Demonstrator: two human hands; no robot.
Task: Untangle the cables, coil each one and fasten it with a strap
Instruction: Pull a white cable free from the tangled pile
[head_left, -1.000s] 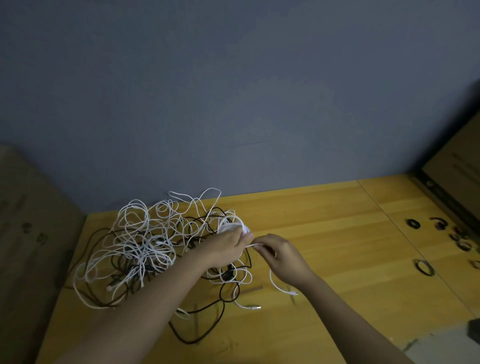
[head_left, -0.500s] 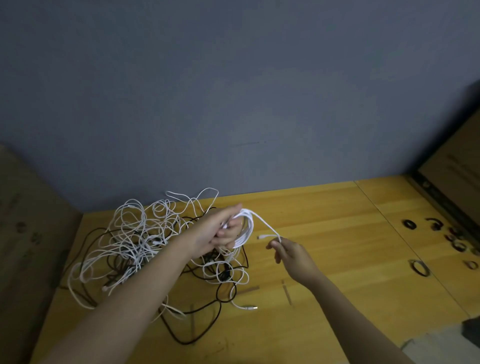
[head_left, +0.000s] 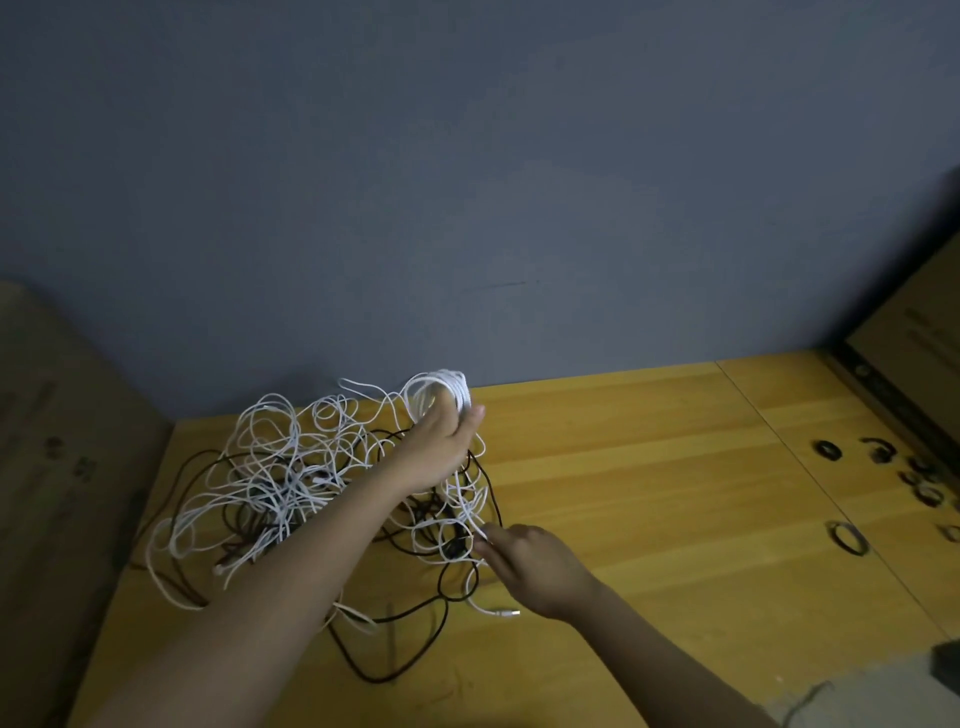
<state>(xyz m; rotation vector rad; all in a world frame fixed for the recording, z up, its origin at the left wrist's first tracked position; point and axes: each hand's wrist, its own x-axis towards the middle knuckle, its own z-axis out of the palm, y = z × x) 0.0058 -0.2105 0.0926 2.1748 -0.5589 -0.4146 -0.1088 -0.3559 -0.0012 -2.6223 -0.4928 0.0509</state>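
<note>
A tangle of white and black cables (head_left: 291, 483) lies on the left part of the wooden table (head_left: 649, 493). My left hand (head_left: 439, 447) is raised above the pile and grips a small white coil (head_left: 441, 392) wound round its fingers. A white strand runs down from that coil to my right hand (head_left: 535, 564), which pinches it low at the pile's right edge. A white plug end (head_left: 506, 613) lies on the table just under my right wrist.
Several black strap rings (head_left: 847, 538) lie scattered at the table's right side, near a cardboard box (head_left: 914, 332). Another cardboard panel (head_left: 62, 467) stands along the left edge. A grey wall rises behind the table.
My left hand lifted the white coil up and away from the pile. My right hand dropped from beside the coil down to the pile's right edge and took hold of the strand there.
</note>
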